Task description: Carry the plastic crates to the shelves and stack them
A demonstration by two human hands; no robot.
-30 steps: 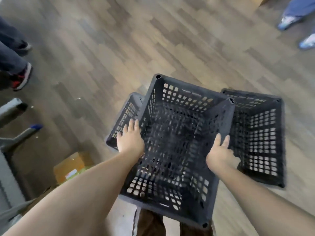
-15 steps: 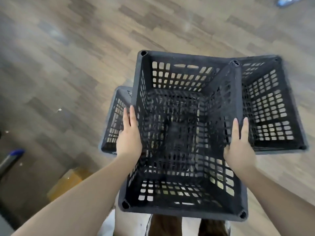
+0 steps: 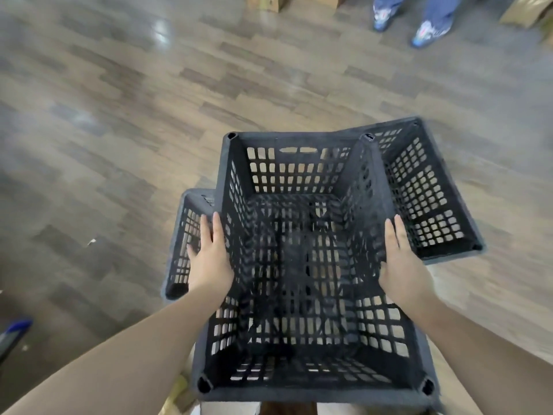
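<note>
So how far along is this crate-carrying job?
Early. Nothing looks stacked, and no shelves are in view. In hand: the left hand and right hand press flat against the black crate. Left: two more crates sit on the floor.

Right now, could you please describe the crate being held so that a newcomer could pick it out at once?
On the wooden floor are three black lattice crates. The held crate is the middle, nearest one, overlapping the others. Only it has the left hand and right hand flat against its sides.
</note>
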